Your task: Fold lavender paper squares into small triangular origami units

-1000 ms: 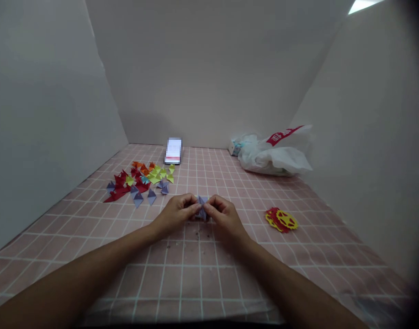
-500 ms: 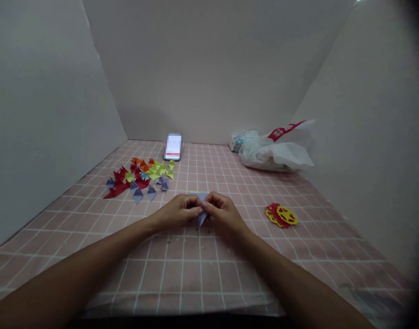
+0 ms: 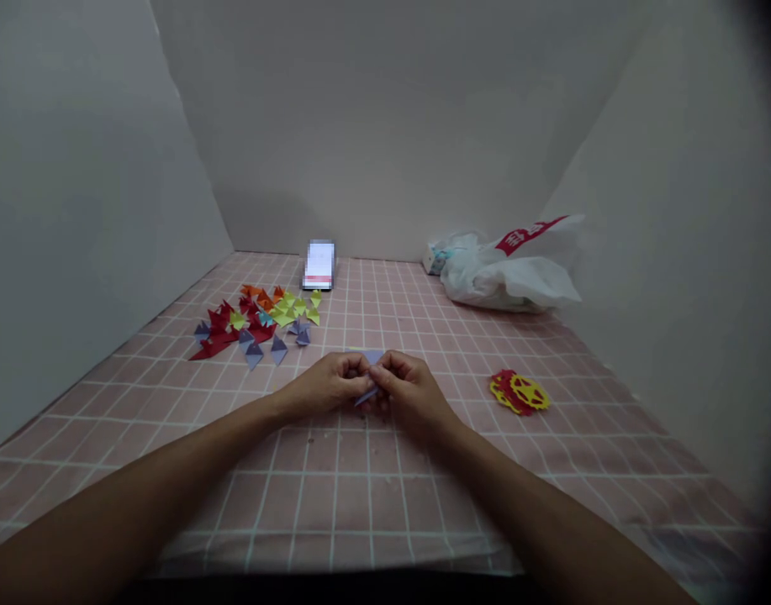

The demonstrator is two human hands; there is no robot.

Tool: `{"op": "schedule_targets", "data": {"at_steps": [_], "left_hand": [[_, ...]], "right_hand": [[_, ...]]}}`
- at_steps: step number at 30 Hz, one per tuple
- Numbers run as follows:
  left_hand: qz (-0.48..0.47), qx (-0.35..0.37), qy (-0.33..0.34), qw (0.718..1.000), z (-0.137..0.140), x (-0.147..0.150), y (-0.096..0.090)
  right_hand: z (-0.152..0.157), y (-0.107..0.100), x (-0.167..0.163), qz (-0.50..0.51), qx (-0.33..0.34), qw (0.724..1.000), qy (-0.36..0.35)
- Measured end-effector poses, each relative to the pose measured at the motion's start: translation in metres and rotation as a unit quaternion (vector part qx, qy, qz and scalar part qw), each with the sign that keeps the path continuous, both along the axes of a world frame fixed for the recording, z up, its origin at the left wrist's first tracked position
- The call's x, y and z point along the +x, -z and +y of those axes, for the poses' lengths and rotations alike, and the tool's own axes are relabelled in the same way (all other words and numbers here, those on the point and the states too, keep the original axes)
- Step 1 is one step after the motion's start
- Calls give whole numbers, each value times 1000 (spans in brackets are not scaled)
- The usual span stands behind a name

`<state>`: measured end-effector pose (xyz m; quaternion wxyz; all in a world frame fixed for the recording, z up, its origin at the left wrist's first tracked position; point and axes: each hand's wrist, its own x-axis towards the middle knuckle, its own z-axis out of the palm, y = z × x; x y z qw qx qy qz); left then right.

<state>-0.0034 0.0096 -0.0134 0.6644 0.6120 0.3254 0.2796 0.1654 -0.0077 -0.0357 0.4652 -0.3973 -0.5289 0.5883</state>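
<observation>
Both my hands meet over the middle of the table, pinching one small piece of purple origami paper [image 3: 373, 357]. My left hand [image 3: 330, 383] grips its left side between thumb and fingers. On the other side, my right hand [image 3: 411, 388] has its thumb pressed on the paper near my left thumb. A flat purple edge shows beyond the fingers and a folded purple point sticks out below them; the rest is hidden by my hands. A thin yellow strip is visible along the far edge, too small to make out.
Folded paper pieces [image 3: 234, 323] in red, orange, yellow and purple lie at the left. A phone [image 3: 319, 265] stands behind them. Yellow and red gear-shaped cutouts [image 3: 529, 393] are stacked at the right. A white plastic bag [image 3: 504, 281] and a small box [image 3: 433, 259] sit at the back right.
The purple point below my fingers, which hung downward, now slants to the lower left and shows less. My hands stay nearly in place, and the view has tilted slightly.
</observation>
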Motion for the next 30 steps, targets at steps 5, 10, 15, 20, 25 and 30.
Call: {"op": "schedule_targets", "data": {"at_steps": [5,10,15,20,25,30], "left_hand": [[3,25,-14,1000,-1,1,1],[30,101,-69,992,-2,0,2],[139,217,-80,963,-1,-5,-5],[147,197,-93,965,-1,-4,-10],[89,84,-98,988,-1,-3,-9],[82,67,-122,987,1,-4,-8]], "right_hand": [[-6,-7,-1,-4,39,998,51],[-8,-9,-1,14,32,997,66],[-3,-4,1,-6,34,999,20],[-7,-5,0,-67,57,994,58],[-9,-7,-2,-29,35,995,87],[-5,-7,-1,25,16,997,77]]}}
